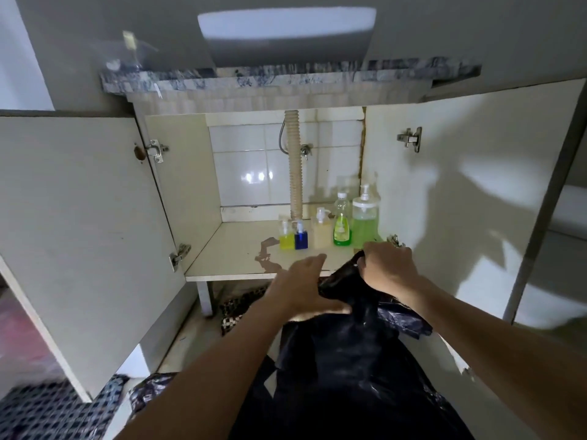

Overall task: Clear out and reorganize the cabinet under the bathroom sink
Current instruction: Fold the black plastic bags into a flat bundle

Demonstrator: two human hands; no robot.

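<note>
The cabinet under the sink stands open, its pale shelf stained near the front. At the shelf's right rear stand several bottles in a row: a yellow pump bottle, a small blue bottle, a cream pump bottle, a green squeeze bottle and a tall green pump bottle. A black plastic bag hangs in front of the shelf edge. My right hand grips the bag's gathered top. My left hand presses flat against the bag's left side, fingers extended.
Both cabinet doors are swung wide: the left door and the right door. A corrugated drain pipe runs down the tiled back wall. A checkered cloth lies on the floor under the shelf, patterned fabric at lower left.
</note>
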